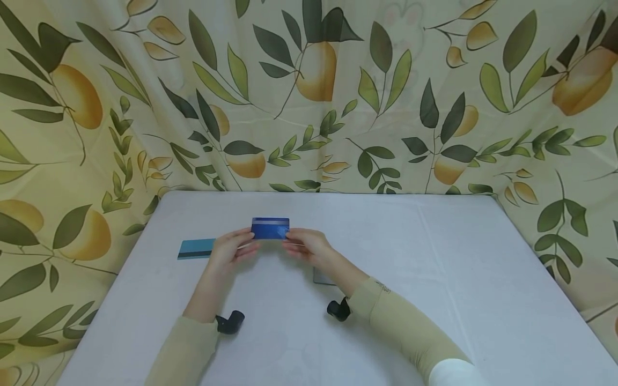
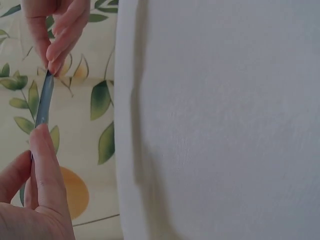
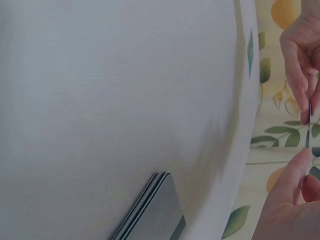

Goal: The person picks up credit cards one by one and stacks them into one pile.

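Observation:
A dark blue plastic card (image 1: 270,229) with a pale stripe along its upper part is held up above the table by both hands. My left hand (image 1: 230,249) pinches its left end between thumb and fingers. At the right end, my right hand (image 1: 309,245) pinches it the same way. Seen nearly edge-on in the left wrist view, the card (image 2: 45,98) looks slightly bowed. A teal card (image 1: 195,249) with a dark stripe lies on the table behind my left hand, which hides its right end.
A grey, flat stack with dark edges (image 3: 155,210) lies on the white-covered table (image 1: 434,300), partly hidden under my right forearm in the head view. A curtain with fruit and leaf prints (image 1: 299,134) hangs behind the table's far edge.

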A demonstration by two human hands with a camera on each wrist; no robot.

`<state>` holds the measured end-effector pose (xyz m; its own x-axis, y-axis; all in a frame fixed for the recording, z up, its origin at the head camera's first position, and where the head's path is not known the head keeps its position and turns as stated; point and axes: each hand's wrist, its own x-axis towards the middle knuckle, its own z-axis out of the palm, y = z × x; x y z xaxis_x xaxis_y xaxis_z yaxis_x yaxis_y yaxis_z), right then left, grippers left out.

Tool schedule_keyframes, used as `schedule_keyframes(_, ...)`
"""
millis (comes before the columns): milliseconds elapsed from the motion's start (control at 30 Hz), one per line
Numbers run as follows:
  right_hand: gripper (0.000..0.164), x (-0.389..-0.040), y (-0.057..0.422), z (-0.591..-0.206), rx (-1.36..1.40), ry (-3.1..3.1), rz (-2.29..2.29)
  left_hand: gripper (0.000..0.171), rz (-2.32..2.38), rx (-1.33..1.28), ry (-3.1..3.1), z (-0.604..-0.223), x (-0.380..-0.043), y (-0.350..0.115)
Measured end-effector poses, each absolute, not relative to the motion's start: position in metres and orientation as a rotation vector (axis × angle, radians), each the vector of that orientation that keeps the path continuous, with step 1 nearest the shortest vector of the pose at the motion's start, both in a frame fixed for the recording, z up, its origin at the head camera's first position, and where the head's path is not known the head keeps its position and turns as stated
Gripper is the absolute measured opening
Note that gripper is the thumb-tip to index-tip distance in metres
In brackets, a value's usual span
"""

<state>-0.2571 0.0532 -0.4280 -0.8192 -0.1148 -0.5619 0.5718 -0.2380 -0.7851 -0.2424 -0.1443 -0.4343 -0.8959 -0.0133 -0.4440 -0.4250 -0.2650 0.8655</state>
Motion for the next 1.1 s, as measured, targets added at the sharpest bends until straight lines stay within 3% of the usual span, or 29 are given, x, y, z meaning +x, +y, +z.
schedule_keyframes(1100,0.036,-0.217,0.118,-0.431,0.584,1.672,-2.073,0.031,2.203,-0.510,1.763,-0.447,-0.218,-0.082)
